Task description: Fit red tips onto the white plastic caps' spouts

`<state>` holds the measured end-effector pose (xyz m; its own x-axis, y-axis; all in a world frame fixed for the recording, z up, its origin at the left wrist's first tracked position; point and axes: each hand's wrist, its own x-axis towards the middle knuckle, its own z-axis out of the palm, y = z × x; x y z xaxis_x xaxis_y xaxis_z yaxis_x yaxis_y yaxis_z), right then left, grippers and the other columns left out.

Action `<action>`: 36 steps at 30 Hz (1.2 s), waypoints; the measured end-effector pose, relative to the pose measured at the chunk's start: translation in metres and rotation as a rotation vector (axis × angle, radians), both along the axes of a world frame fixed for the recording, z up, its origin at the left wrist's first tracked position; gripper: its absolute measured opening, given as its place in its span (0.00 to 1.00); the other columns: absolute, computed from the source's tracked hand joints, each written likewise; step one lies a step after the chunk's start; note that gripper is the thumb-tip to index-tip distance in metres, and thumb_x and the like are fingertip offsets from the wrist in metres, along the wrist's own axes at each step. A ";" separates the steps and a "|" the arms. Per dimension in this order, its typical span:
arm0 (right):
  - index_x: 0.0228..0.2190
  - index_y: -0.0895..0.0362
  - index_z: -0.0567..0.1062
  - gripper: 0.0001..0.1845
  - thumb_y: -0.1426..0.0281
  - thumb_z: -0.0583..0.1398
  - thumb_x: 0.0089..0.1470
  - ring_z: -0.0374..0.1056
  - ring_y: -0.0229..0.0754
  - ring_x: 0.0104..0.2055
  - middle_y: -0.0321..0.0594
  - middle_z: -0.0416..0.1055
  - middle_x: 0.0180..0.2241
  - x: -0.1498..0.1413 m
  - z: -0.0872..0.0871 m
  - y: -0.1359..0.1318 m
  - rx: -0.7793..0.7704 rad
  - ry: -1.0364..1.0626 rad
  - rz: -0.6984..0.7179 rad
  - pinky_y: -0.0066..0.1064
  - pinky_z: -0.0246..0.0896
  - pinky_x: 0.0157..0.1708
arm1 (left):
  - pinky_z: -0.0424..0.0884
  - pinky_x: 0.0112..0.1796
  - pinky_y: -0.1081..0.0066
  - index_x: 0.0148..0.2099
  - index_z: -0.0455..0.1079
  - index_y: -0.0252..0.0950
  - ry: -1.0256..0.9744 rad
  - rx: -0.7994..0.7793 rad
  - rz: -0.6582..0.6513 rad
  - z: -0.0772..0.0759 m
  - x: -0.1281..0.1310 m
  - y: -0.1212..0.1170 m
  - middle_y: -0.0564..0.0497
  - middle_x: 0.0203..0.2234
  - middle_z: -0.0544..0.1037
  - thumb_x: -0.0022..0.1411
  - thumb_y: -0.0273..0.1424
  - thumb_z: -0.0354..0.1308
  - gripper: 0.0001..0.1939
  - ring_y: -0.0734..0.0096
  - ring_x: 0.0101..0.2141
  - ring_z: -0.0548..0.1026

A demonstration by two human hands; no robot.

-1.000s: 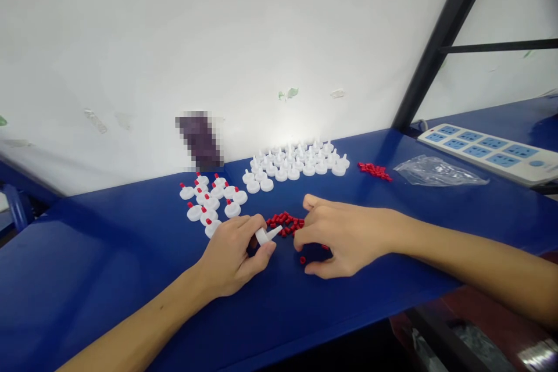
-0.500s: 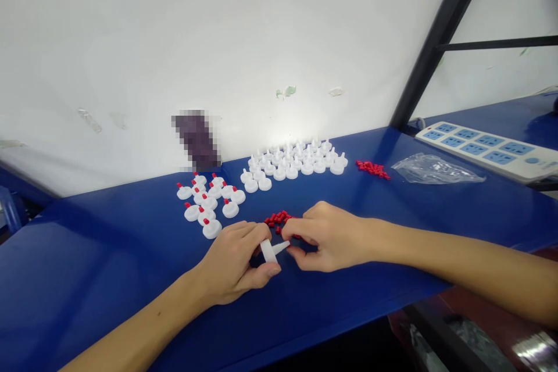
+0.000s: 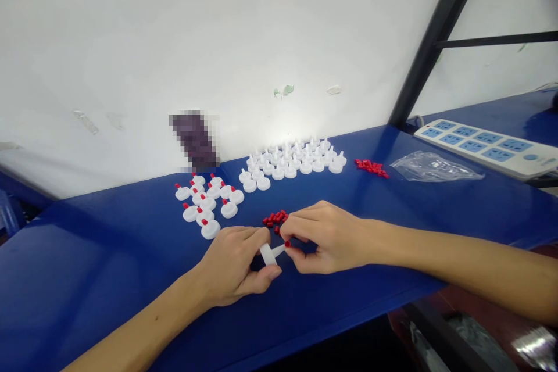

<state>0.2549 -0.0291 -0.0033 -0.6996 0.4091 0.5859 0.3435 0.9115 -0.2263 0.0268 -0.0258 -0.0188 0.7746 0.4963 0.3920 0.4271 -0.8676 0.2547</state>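
Between thumb and fingers, my left hand [image 3: 242, 258] grips a white nozzle cap [image 3: 268, 254], its tapered spout pointing right. My right hand [image 3: 320, 237] pinches a small red tip cap [image 3: 287, 244] right at the spout's end; whether it sits over the tip I cannot tell. Just behind the right fingers lies a small heap of loose red tip caps [image 3: 275, 219]. Left of it stand several white nozzle caps with red tips [image 3: 207, 202]. Farther back, against the wall, is a cluster of white nozzle caps with bare spouts [image 3: 296, 163].
A second pile of red tip caps [image 3: 371, 168] lies at the back right beside a clear plastic bag [image 3: 436, 166]. A white power strip [image 3: 483, 145] is farther right, by a black metal post [image 3: 429, 52]. A blurred dark purple object [image 3: 195, 139] leans on the wall.
The red tip cap in my right fingers now shows at the spout's end, where before the bare spout tip was seen. My left hand keeps its hold with hardly any movement.
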 end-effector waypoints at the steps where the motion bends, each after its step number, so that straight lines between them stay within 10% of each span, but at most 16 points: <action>1: 0.31 0.57 0.68 0.01 0.74 0.57 0.53 0.54 0.32 0.22 0.30 0.66 0.24 0.000 0.000 0.000 0.005 0.013 0.001 0.25 0.47 0.22 | 0.55 0.23 0.70 0.30 0.55 0.38 -0.004 -0.009 -0.002 0.000 0.000 0.000 0.57 0.20 0.59 0.71 0.50 0.38 0.23 0.72 0.20 0.59; 22: 0.31 0.58 0.71 0.03 0.75 0.56 0.52 0.53 0.32 0.22 0.30 0.67 0.25 0.001 -0.004 0.004 0.141 -0.077 -0.060 0.27 0.47 0.23 | 0.54 0.25 0.71 0.32 0.53 0.39 0.052 -0.127 0.028 0.000 -0.001 -0.003 0.57 0.21 0.60 0.69 0.47 0.43 0.19 0.70 0.21 0.61; 31: 0.36 0.57 0.73 0.05 0.69 0.58 0.62 0.61 0.40 0.39 0.39 0.71 0.36 0.005 0.005 0.003 0.143 -0.041 -0.012 0.36 0.54 0.42 | 0.55 0.25 0.71 0.32 0.55 0.38 0.001 -0.122 0.006 -0.003 -0.004 0.000 0.57 0.22 0.60 0.70 0.48 0.41 0.20 0.72 0.21 0.60; 36: 0.36 0.58 0.74 0.07 0.68 0.58 0.63 0.60 0.35 0.30 0.38 0.67 0.32 0.007 0.006 0.005 0.165 0.022 0.062 0.27 0.55 0.30 | 0.54 0.23 0.72 0.32 0.56 0.38 -0.119 -0.105 -0.061 0.001 -0.002 -0.002 0.57 0.22 0.58 0.70 0.53 0.39 0.25 0.74 0.21 0.57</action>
<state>0.2624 -0.0242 0.0030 -0.7066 0.2627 0.6570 0.2826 0.9560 -0.0783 0.0243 -0.0275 -0.0174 0.7558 0.4927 0.4312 0.3355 -0.8570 0.3912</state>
